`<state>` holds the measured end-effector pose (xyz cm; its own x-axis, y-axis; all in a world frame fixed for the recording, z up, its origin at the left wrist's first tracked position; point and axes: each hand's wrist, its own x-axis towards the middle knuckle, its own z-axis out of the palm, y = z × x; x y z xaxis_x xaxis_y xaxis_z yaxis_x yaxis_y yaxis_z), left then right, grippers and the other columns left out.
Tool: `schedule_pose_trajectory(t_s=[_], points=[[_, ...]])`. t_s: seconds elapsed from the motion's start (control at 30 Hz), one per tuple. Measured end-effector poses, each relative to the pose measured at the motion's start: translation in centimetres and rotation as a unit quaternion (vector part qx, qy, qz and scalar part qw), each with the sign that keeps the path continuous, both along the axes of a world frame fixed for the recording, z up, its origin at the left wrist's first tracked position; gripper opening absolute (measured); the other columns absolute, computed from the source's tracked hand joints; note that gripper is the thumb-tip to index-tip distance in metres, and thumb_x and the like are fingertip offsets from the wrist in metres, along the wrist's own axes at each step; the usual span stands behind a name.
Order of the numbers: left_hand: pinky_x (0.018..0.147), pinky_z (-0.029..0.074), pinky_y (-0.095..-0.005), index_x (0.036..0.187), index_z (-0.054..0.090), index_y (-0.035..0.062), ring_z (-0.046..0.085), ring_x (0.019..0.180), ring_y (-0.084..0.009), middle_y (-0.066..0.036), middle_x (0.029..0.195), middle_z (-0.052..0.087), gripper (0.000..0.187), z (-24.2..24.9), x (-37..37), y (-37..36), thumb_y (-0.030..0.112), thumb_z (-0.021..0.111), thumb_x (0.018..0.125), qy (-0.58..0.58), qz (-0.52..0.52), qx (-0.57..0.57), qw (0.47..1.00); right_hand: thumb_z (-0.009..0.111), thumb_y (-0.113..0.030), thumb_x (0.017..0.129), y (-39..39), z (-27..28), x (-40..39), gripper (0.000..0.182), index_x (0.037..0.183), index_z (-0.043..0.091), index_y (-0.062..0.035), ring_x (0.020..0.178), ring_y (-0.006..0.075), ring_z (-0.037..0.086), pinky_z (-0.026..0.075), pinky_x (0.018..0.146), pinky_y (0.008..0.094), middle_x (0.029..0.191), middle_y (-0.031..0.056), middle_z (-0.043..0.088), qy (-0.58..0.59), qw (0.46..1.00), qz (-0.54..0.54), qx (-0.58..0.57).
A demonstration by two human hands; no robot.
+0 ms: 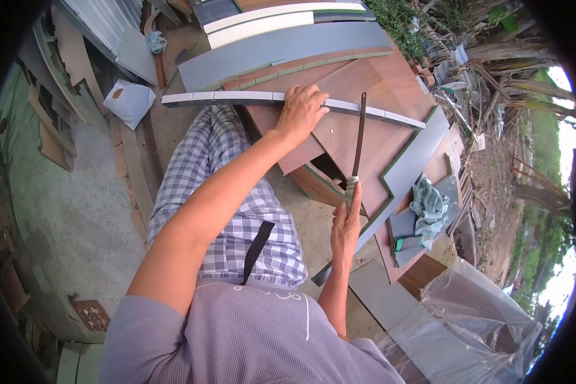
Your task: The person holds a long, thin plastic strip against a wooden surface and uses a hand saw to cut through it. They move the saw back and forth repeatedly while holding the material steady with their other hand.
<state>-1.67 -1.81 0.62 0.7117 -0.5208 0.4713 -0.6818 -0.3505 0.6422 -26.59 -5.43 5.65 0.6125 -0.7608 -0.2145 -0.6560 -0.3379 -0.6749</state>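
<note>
My left hand [303,114] is closed over the middle of a long, slightly curved strip [246,96], white on top with dark cross lines and a dark side. The strip reaches out past my knees on the left and over brown boards on the right. In my right hand [346,224] is a hacksaw blade [360,137], its lower end wrapped as a handle. The blade points away from me, and its holed tip overlaps the strip to the right of my left hand. Beneath the strip lie flat brown boards [358,89].
Behind the strip lie curved grey panels [281,51] and a cream strip [262,30]. An angled grey piece [419,150] and a bluish cloth [430,208] are on the right. Clear plastic sheeting [467,326] covers the lower right. A white bag [129,102] sits at left.
</note>
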Motion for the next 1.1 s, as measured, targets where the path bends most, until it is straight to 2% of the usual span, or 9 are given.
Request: schedule_pose_trajectory(t_s=[0.4,0.47,0.6,0.7,0.77,0.87,1.0,1.07,1.1], points=[[0.087,0.043,-0.0404,0.088,0.062,0.0056,0.058,0.095,-0.0282,-0.008,0.094,0.06,0.011,0.5,0.3,0.1,0.012,0.067,0.081,0.014,0.01,-0.043,0.999,0.043,-0.013,0.099,0.2,-0.5,-0.1,0.057,0.15,0.024,-0.0287,0.059,0.0102,0.046,0.041,0.053,0.0279,0.072,0.0026,0.05,-0.016,1.0,0.013,-0.013],[0.081,0.045,-0.0415,0.089,0.061,0.003,0.058,0.091,-0.0305,-0.011,0.093,0.06,0.012,0.8,1.0,0.2,0.013,0.064,0.083,0.108,-0.004,-0.079,0.991,0.044,-0.012,0.099,0.1,-0.8,-0.3,0.058,0.15,0.024,-0.029,0.06,0.0104,0.046,0.041,0.053,0.0282,0.073,0.0026,0.05,-0.022,1.0,0.012,-0.014],[0.077,0.047,-0.0407,0.091,0.06,0.0008,0.059,0.087,-0.0327,-0.014,0.092,0.059,0.014,1.5,1.7,-0.4,0.014,0.061,0.086,0.158,0.04,-0.161,0.973,0.044,-0.012,0.099,0.1,-1.2,-0.7,0.058,0.15,0.025,-0.0293,0.062,0.0105,0.047,0.042,0.054,0.0283,0.074,0.0027,0.05,-0.026,1.0,0.002,-0.013],[0.087,0.043,-0.0414,0.093,0.06,0.0027,0.057,0.095,-0.0304,-0.013,0.096,0.059,0.016,1.7,1.1,-1.8,0.017,0.062,0.086,0.107,0.053,-0.083,0.989,0.045,-0.012,0.099,0.2,-1.1,-0.7,0.058,0.15,0.025,-0.0299,0.064,0.0102,0.047,0.042,0.055,0.0278,0.075,0.0029,0.051,-0.044,0.999,0.008,-0.03],[0.095,0.036,-0.0454,0.097,0.061,0.0066,0.053,0.105,-0.0279,-0.01,0.103,0.059,0.018,1.2,-0.4,-2.8,0.021,0.063,0.086,-0.033,0.089,0.012,0.995,0.045,-0.013,0.099,0.3,-0.4,-0.5,0.057,0.15,0.025,-0.0298,0.064,0.011,0.047,0.043,0.057,0.0288,0.076,0.0029,0.052,-0.01,1.0,-0.011,0.0],[0.095,0.031,-0.0471,0.101,0.061,0.0104,0.05,0.107,-0.0257,-0.006,0.103,0.057,0.021,-0.1,-1.3,-3.3,0.024,0.065,0.085,-0.042,0.047,0.114,0.991,0.045,-0.014,0.1,0.6,0.0,-0.2,0.056,0.15,0.025,-0.0294,0.065,0.0133,0.048,0.044,0.061,0.0309,0.076,0.004,0.052,-0.001,1.0,-0.004,-0.011],[0.088,0.034,-0.0436,0.102,0.061,0.0119,0.05,0.099,-0.0246,-0.006,0.097,0.055,0.023,-1.1,-1.2,-3.4,0.024,0.066,0.083,-0.086,0.052,0.105,0.989,0.045,-0.014,0.099,0.5,0.0,-0.1,0.056,0.15,0.026,-0.0288,0.065,0.0163,0.05,0.045,0.064,0.0335,0.074,0.0068,0.052,0.016,0.999,-0.003,-0.034],[0.085,0.034,-0.0417,0.101,0.061,0.0129,0.05,0.094,-0.024,-0.006,0.092,0.053,0.022,-1.3,-1.1,-3.3,0.024,0.066,0.082,-0.099,0.055,0.096,0.989,0.044,-0.006,0.096,-0.1,-0.3,0.6,0.057,0.149,0.027,-0.0212,0.063,0.0238,0.056,0.047,0.063,0.0344,0.077,0.0179,0.059,0.018,0.997,0.029,-0.075],[0.085,0.034,-0.0417,0.101,0.061,0.0129,0.05,0.094,-0.024,-0.006,0.092,0.053,0.022,-1.4,-1.2,-3.2,0.024,0.066,0.082,-0.097,0.055,0.098,0.989,0.044,-0.006,0.096,-0.6,0.0,1.7,0.057,0.149,0.027,-0.0212,0.063,0.0238,0.056,0.047,0.063,0.0344,0.077,0.0179,0.059,0.02,0.997,0.029,-0.074]])
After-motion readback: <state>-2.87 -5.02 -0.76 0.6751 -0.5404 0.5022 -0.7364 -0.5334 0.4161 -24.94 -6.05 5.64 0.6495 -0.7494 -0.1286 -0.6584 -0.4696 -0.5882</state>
